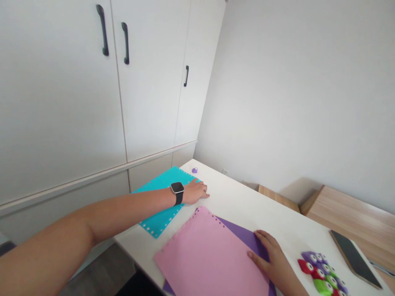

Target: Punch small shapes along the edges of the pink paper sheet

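My left hand [195, 192], with a black-strapped smartwatch [177, 193] on the wrist, lies palm down on the white table [240, 197], holding nothing. Its heel overlaps the edge of a teal foam sheet [163, 181] with punched holes along its borders. My right hand [270, 258] rests with spread fingers over a pink foam sheet [210, 255], and those fingers also reach a purple sheet [243, 233] lying beneath it. The pink sheet has small holes along one edge. A small purple punched piece [194, 170] lies beyond my left hand.
A cluster of red, purple and green craft punches [322, 273] and a dark-screened smartphone [354, 259] lie at the table's right. A wooden desk [345, 209] adjoins beyond it. White cabinets [61, 102] stand along the left, with a wall [293, 90] behind.
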The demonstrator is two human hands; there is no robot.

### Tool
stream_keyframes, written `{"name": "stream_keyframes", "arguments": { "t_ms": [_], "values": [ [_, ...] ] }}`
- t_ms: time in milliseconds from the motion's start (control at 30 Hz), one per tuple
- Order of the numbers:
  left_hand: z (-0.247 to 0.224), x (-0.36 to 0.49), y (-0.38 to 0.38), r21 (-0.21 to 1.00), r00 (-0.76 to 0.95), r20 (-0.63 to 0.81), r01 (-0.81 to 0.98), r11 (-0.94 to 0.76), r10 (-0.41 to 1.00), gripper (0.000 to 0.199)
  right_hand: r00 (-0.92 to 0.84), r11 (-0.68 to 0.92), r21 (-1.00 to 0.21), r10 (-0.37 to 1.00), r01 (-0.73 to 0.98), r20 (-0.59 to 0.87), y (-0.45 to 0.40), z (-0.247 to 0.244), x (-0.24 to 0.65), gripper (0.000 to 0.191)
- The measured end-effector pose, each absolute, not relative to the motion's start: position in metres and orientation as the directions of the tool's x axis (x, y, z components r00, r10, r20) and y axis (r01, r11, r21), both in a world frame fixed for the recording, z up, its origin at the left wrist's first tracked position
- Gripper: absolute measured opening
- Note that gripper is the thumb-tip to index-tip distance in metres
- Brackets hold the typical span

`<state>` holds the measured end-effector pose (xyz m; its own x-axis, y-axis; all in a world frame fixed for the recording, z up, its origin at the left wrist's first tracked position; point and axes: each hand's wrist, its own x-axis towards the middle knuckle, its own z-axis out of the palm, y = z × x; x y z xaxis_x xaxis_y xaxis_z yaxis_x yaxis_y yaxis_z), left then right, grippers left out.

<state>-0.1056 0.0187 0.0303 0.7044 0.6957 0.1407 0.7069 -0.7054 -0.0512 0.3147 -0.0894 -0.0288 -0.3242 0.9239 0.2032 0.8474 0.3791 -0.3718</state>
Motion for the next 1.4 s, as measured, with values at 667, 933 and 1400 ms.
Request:
{"name": "stream_keyframes", "arguments": {
  "t_ms": [667,933,1400],
  "values": [
    [0.082,-0.215,0.003,0.149,0.515,0.211,0.823,-0.548,0.831,0.024,-0.328,0.378,-0.336,0.924,0.863,0.196,-0.087,-0.031,0.313,0.065],
    [0.054,-0.125,0.050,0.187,0.575,0.102,0.790,-0.583,0.812,0.025,-0.330,0.375,-0.306,0.925,0.875,0.189,-0.087,-0.034,0.314,0.065],
    [0.066,-0.078,0.085,-0.007,0.696,-0.117,0.712,-0.702,0.708,0.010,-0.318,0.344,-0.324,0.939,0.882,0.132,-0.080,-0.035,0.317,0.068]
  ]
}}
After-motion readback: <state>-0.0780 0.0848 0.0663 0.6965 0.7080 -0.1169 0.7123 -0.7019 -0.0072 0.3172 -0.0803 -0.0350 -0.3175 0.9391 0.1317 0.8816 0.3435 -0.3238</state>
